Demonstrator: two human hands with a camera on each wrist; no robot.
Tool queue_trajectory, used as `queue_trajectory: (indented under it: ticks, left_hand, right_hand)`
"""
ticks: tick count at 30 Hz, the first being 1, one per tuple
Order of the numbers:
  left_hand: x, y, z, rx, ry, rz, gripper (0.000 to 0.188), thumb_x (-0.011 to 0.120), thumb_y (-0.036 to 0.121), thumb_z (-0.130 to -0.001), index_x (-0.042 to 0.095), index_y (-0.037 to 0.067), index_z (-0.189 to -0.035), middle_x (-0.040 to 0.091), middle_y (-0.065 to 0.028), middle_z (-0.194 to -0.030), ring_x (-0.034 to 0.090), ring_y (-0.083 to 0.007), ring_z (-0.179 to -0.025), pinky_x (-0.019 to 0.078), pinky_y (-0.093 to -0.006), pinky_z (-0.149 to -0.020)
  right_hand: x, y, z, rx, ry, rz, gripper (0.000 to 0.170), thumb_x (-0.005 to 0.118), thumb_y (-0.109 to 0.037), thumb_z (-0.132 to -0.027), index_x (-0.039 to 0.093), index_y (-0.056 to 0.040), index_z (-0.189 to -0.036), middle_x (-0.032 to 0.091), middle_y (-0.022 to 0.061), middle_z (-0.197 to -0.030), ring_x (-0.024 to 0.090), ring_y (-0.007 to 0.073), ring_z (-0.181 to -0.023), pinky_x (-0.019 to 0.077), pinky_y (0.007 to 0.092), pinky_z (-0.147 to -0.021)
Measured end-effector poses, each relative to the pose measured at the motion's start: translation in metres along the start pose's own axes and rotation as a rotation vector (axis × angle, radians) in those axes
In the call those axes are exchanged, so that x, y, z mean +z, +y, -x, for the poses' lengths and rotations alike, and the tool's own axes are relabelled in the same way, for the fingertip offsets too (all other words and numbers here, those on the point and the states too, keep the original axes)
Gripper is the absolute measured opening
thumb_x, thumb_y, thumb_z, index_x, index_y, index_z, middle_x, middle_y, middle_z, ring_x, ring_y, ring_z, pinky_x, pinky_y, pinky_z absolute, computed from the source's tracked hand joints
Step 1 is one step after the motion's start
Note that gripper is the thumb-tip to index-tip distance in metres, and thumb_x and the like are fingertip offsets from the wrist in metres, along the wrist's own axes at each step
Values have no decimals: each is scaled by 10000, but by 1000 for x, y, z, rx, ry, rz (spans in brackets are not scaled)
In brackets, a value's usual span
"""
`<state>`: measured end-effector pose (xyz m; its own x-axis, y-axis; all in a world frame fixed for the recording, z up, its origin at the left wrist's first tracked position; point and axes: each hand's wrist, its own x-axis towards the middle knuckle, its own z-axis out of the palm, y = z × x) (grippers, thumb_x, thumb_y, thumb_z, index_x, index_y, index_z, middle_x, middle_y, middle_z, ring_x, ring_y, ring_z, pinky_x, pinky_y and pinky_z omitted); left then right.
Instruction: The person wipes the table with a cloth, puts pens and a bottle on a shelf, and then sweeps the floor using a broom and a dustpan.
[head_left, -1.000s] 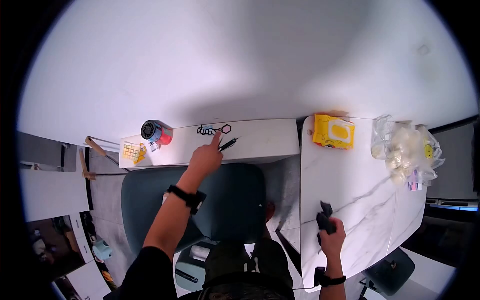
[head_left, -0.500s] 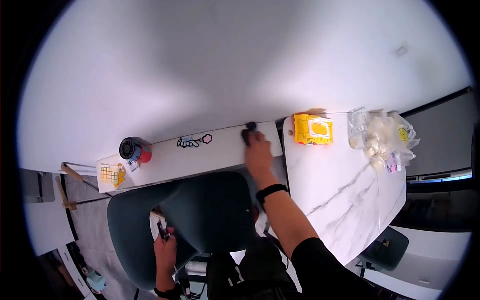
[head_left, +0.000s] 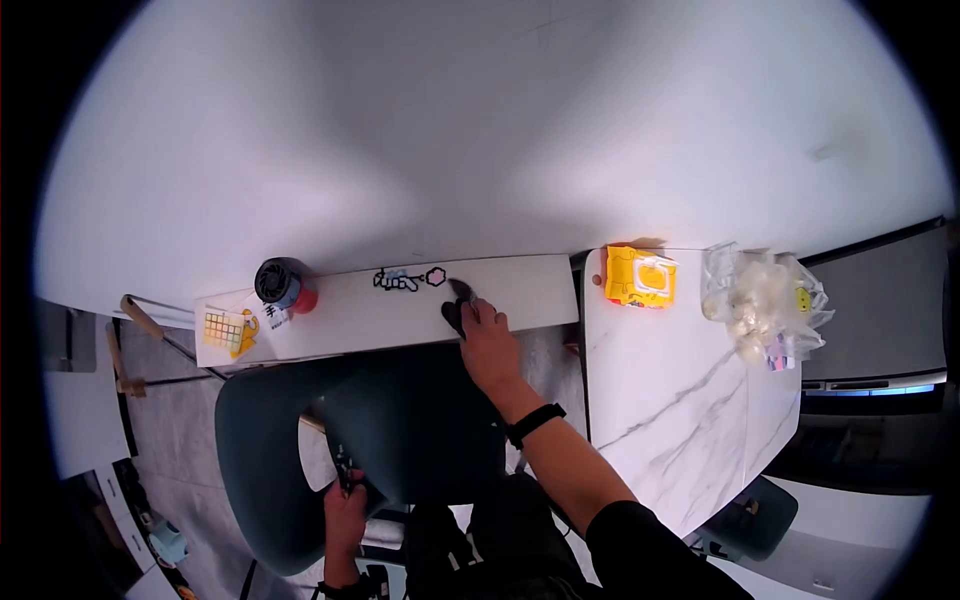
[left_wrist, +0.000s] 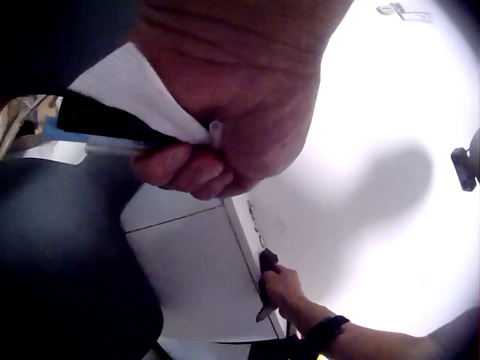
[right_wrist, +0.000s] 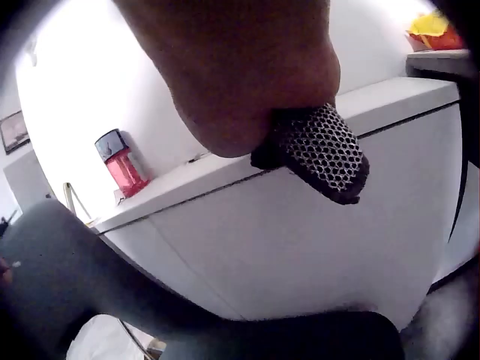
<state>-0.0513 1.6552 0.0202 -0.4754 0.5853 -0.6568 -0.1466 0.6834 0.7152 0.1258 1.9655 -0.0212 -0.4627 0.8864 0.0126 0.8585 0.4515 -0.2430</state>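
Observation:
In the head view, my right hand (head_left: 490,345) is over the front of the narrow white ledge (head_left: 530,290). It grips a black cloth item (head_left: 455,312), whose hanging end shows a white honeycomb pattern (right_wrist: 326,146) in the right wrist view. Just left of it lie a pink flower-shaped piece (head_left: 436,277) and a pale blue black-outlined piece (head_left: 396,280). Low over the dark chair, my left hand (head_left: 345,510) curls round a slim pen (left_wrist: 112,142) with a clear and blue barrel. A white strip (left_wrist: 135,86) and a black piece run along the pen in the left wrist view.
A red and blue can (head_left: 285,287) with a black top stands on the ledge, beside a yellow gridded card (head_left: 223,331). Dark green chairs (head_left: 420,420) stand against the ledge. The marble table (head_left: 640,400) carries a yellow wipes pack (head_left: 640,277) and plastic bags (head_left: 765,300).
My right hand has carried the black cloth item from the marble table to the ledge, then further left. My left hand has withdrawn from the ledge, taking the pen to above the chair.

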Motion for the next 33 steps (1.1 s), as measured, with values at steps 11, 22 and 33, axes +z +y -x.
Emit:
queue_trajectory:
  ticks: [11, 22, 33]
  left_hand:
    - [80, 150, -102, 510, 73, -506, 516, 552, 177, -858, 406, 22, -1328, 639, -249, -804, 639, -421, -746, 491, -508, -678]
    - [150, 171, -183, 372, -10, -870, 688, 485, 220, -877, 186, -27, -1445, 646, -273, -916, 645, -419, -843, 505, -504, -777]
    - [173, 183, -141, 615, 34, -747, 463, 524, 150, -860, 437, 41, -1301, 656, -216, -800, 650, -393, -757, 512, -503, -692]
  right_hand:
    - [-31, 27, 26, -46, -211, -81, 455, 622, -113, -761, 531, -76, -1205, 506, 159, -1168, 570, 364, -991, 512, 451, -822]
    - [-65, 42, 108, 118, -155, -520, 456, 615, -78, -719, 585, -25, -1171, 542, 165, -1172, 555, 372, -1046, 464, 391, -904]
    - [-58, 43, 116, 125, -236, -503, 475, 632, -82, -733, 557, -53, -1201, 519, 153, -1232, 561, 370, -1064, 474, 412, -903]
